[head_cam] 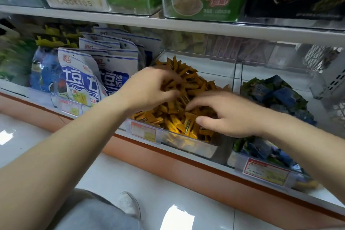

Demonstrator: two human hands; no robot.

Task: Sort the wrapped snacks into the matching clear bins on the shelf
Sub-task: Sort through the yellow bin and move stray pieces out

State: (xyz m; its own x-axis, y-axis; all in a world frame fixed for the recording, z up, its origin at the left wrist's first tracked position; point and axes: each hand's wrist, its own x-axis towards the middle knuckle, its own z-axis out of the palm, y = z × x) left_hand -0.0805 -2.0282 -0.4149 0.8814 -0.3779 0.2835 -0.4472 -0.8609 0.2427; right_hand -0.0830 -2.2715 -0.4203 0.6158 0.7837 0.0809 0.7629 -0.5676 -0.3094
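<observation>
Head view: left hand [149, 87] and right hand [227, 115] are dug into orange snacks [186, 117] in the clear bin [197, 56], fingers curled; any grip cannot be told. Sifting step, likely. Next: strays are pulled, moved to the blue bin [265, 172] right of the right hand.

Head view, sole camera: worn on the person's head, wide-angle, angled forward and down, close to the lower shelf [186, 147]. Clear bin [201, 61] of orange wrapped snacks [188, 80] sits centre frame; upper shelf [168, 22] crosses the top edge; white floor [168, 192] fills the bottom.
</observation>
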